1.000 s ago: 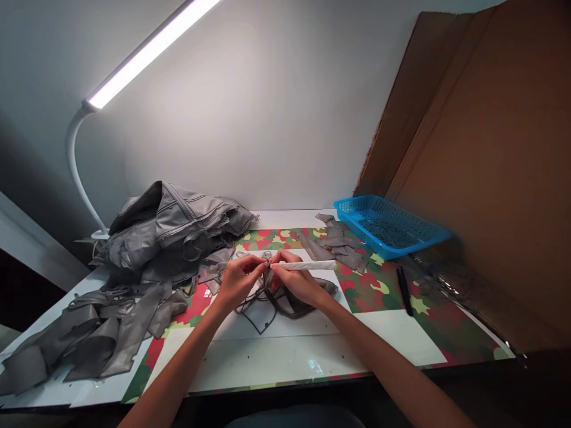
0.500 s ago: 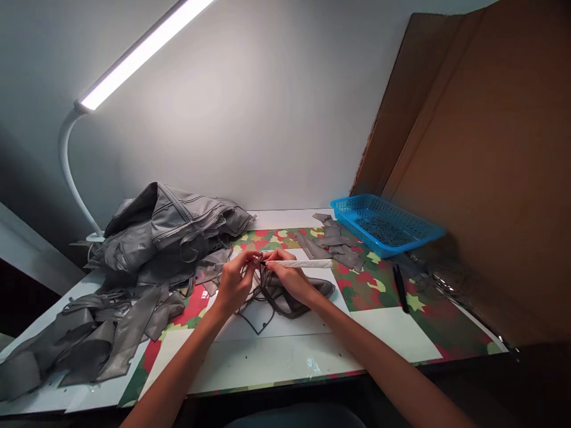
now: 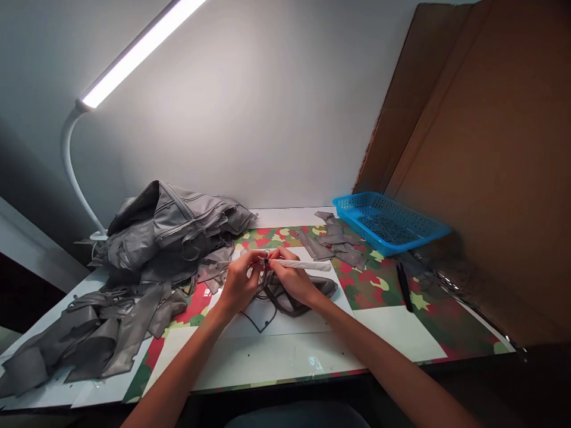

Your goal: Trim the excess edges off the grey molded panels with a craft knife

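My left hand (image 3: pixel 241 280) is closed in a pinch on the end of some thin dark cords (image 3: pixel 266 285); the exact part between its fingertips is too small to make out. Close beside it, my right hand (image 3: pixel 292 280) grips a slim white-wrapped stick tool (image 3: pixel 314 266), whose tip meets the left fingertips. Its far end points right. Below the hands the cords loop down, with a thin dark angled strip (image 3: pixel 261 329) on the white paper (image 3: pixel 294 326). A dark grey piece of material (image 3: pixel 328 286) lies partly hidden under my right hand.
A grey leather-like heap (image 3: pixel 178 226) and loose grey strips (image 3: pixel 120 333) cover the left side. Grey scraps (image 3: pixel 336 241), a blue basket (image 3: pixel 392 235) with thin dark pieces and black tweezers (image 3: pixel 404 288) lie right, by a cardboard panel (image 3: pixel 482 178). A lit lamp (image 3: pixel 138 56) hangs above.
The whole view has shifted slightly. Both hands stay together at the cords, with the fingertips and the tool's tip a little repositioned; the grips look the same.
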`<state>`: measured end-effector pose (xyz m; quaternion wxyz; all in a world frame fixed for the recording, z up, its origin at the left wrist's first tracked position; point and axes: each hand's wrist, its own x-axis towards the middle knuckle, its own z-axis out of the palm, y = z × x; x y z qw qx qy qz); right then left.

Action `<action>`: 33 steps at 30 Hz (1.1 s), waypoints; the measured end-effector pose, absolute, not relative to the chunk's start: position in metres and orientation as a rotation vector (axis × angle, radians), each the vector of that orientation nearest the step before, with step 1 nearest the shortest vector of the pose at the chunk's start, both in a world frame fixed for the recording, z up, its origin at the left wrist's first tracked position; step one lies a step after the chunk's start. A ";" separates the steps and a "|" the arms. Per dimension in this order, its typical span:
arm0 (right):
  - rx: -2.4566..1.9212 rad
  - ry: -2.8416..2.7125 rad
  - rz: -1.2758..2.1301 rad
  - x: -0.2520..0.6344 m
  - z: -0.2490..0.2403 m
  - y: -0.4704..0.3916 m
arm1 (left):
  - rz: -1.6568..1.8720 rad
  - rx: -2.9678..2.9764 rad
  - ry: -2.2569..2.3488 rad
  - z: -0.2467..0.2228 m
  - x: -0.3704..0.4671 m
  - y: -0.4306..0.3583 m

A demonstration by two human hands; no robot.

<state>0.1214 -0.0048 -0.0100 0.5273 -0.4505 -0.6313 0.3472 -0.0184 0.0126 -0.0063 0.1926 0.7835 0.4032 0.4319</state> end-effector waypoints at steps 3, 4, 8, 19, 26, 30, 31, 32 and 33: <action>-1.133 -1.528 0.752 0.119 -0.010 -0.006 | 1.187 2.227 1.111 -0.006 -0.018 0.012; -1.147 -1.533 0.727 0.118 -0.010 -0.005 | 1.182 2.234 1.106 -0.006 -0.017 0.011; -1.189 -1.545 0.653 0.116 -0.015 -0.003 | 1.159 2.267 1.074 -0.005 -0.016 0.010; -1.216 -1.375 0.722 0.119 -0.019 0.001 | 1.152 2.243 1.125 -0.012 -0.015 0.014; -1.100 -1.240 0.915 0.121 -0.023 0.005 | 1.303 2.155 1.249 -0.014 -0.016 0.019; -1.067 -1.217 0.992 0.119 -0.025 0.005 | 1.315 2.227 1.254 -0.009 -0.015 0.016; -1.064 -1.220 1.004 0.119 -0.026 0.005 | 1.317 2.238 1.258 -0.009 -0.015 0.015; -1.063 -1.224 1.013 0.118 -0.026 0.004 | 1.317 2.246 1.263 -0.009 -0.015 0.015; -1.064 -1.232 1.019 0.118 -0.026 0.004 | 1.315 2.252 1.268 -0.009 -0.015 0.015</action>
